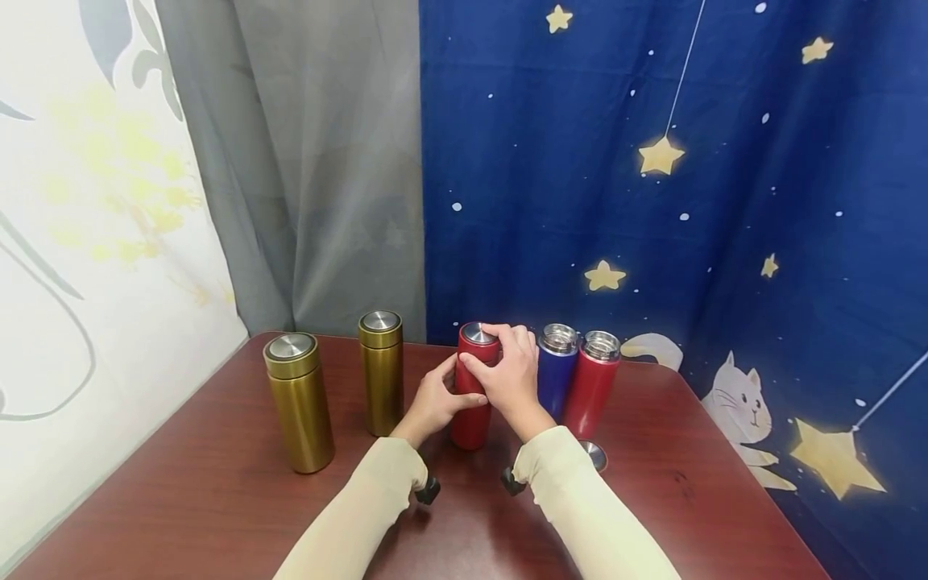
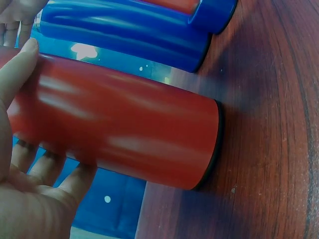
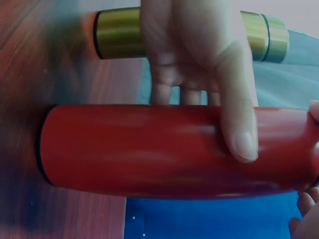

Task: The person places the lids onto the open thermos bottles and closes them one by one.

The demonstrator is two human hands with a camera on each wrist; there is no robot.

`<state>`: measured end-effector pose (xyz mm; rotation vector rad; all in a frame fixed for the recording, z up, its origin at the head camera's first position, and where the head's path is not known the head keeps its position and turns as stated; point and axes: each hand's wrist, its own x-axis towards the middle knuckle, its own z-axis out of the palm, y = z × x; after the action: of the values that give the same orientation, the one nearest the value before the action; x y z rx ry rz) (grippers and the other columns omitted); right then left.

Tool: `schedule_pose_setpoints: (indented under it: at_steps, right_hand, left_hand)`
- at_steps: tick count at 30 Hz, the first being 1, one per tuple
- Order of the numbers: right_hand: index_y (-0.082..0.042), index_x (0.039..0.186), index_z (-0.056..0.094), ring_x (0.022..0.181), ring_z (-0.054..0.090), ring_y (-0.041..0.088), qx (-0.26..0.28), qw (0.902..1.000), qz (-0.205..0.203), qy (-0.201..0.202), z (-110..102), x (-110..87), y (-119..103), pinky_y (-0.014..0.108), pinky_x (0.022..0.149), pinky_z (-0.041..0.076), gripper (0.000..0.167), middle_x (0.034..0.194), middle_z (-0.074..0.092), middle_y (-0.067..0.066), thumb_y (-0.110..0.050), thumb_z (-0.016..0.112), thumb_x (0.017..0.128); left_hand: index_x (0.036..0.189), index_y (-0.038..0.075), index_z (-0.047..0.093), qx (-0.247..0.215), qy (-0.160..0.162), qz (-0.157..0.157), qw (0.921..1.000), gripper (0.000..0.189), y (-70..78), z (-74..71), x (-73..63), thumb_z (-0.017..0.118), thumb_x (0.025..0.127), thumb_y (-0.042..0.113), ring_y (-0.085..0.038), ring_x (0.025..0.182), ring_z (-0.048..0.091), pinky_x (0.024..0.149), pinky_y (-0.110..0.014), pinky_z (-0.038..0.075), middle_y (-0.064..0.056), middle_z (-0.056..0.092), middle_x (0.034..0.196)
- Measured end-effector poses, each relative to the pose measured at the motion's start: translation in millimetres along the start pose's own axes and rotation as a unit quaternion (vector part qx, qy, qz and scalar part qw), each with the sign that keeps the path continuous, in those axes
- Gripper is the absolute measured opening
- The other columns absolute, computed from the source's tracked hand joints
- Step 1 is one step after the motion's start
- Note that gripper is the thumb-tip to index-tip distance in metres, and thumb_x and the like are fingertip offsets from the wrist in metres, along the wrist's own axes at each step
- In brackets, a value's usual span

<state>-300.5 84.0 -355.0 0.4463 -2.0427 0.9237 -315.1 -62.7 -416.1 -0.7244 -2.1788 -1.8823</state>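
Observation:
An upright red thermos bottle (image 1: 471,423) with a silver-topped lid (image 1: 478,333) is between both hands at the middle of the table. My left hand (image 1: 433,400) grips its body, thumb on the near side and fingers round the far side. Higher up, my right hand (image 1: 513,370) holds the bottle's top around the lid, with the thumb in front. In the right wrist view the left thumb lies across the red bottle (image 3: 139,149). Only the tips of the right hand (image 3: 309,211) show there, at the frame's edge.
Two gold thermos bottles, one nearer (image 1: 303,419) and one farther (image 1: 383,387), stand lidded on the left. Right of my hands stand a lidless blue bottle (image 1: 554,379) and a lidless red bottle (image 1: 593,395). Beside my right sleeve lies a silver-topped lid (image 1: 594,455); a blue lid (image 2: 219,15) shows too.

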Motion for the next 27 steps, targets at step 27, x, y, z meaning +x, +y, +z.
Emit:
schedule_pose_setpoints:
  at_steps: [27]
  right_hand:
    - [-0.025, 0.134, 0.059, 0.109, 0.054, 0.020, 0.147, 0.9751, 0.017, -0.166, -20.6, 4.9, 22.2, 0.045, 0.089, 0.050, 0.052, 0.119, 0.063, 0.004, -0.025, 0.074, 0.084]
  left_hand:
    - [0.143, 0.001, 0.044, -0.008, -0.056, -0.013, 0.9983, 0.072, 32.3, -10.0, -5.0, 0.079, 0.080, 0.006, -0.031, 0.114, 0.061, 0.094, -0.040, 0.050, -0.018, 0.061, 0.126]
